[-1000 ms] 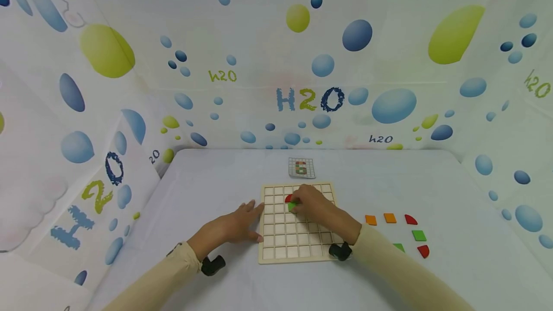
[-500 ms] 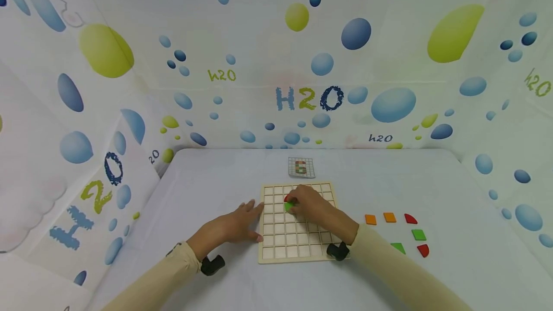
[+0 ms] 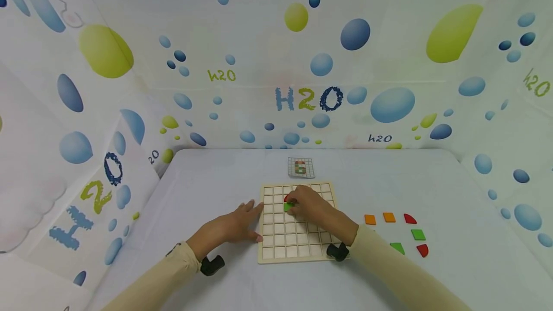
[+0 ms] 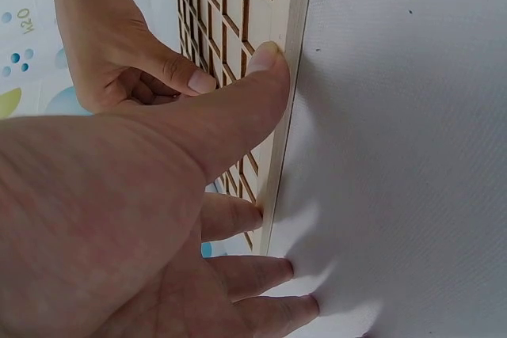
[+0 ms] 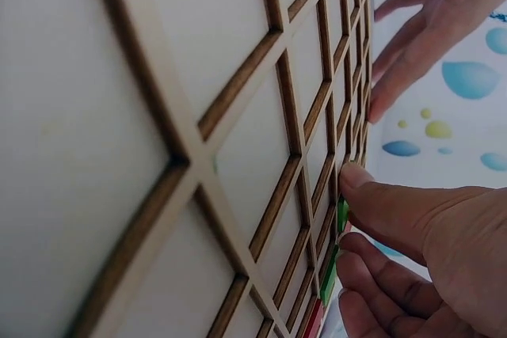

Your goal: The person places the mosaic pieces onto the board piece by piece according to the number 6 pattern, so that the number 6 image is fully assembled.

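A wooden grid board (image 3: pixel 280 240) of square cells lies on the table. My left hand (image 3: pixel 239 222) is spread at its left edge; in the left wrist view the thumb (image 4: pixel 265 61) rests on the board's frame. Over the upper middle of the grid, my right hand (image 3: pixel 312 204) pinches a small green tile (image 3: pixel 287 207), which lies at a cell just below a red quarter-round tile (image 3: pixel 286 198). The right wrist view has the thumb and curled fingers at green pieces (image 5: pixel 329 273), with a red tile (image 5: pixel 314 318) beyond. The right hand hides part of the grid.
Right of the board lie loose tiles: orange squares (image 3: pixel 389 217), red quarter-rounds (image 3: pixel 410 219) and green pieces (image 3: pixel 417 234). Behind the board is a small pattern card (image 3: pixel 301 168) with a coloured figure on a grid. A patterned curtain (image 3: pixel 242 109) stands behind the table.
The right hand has shifted slightly left with the green tile, which now sits more squarely at its cell below the red tile. My left hand keeps its place.
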The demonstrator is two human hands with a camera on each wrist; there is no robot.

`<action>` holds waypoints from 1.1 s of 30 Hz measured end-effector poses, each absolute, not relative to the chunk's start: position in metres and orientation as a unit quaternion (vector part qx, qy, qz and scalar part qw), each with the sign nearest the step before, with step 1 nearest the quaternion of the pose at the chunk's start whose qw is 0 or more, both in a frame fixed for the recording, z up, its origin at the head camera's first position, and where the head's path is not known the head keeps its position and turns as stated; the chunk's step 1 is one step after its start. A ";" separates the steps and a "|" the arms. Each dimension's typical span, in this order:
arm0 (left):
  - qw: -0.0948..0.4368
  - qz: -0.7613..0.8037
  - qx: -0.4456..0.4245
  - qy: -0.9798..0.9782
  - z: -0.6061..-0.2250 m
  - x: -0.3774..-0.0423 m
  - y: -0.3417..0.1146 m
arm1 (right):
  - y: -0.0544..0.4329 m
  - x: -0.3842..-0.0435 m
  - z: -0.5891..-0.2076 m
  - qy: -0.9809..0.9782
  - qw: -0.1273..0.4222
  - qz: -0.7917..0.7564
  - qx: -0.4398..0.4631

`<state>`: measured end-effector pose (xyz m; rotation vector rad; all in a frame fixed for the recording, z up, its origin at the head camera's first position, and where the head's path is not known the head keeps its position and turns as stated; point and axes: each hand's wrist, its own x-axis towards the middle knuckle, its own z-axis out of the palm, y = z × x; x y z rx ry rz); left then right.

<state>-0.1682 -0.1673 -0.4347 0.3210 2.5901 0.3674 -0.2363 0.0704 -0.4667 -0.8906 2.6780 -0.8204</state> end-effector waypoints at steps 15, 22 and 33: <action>0.249 0.124 0.124 0.953 -0.438 -0.171 -0.167 | 0.098 -0.235 -0.454 0.908 0.099 -0.303 -0.272; 0.247 0.129 0.129 0.952 -0.437 -0.170 -0.168 | 0.139 -0.238 -0.443 0.912 0.072 -0.311 -0.257; 0.247 0.129 0.134 0.951 -0.436 -0.170 -0.168 | 0.208 -0.230 -0.432 0.927 0.030 -0.319 -0.194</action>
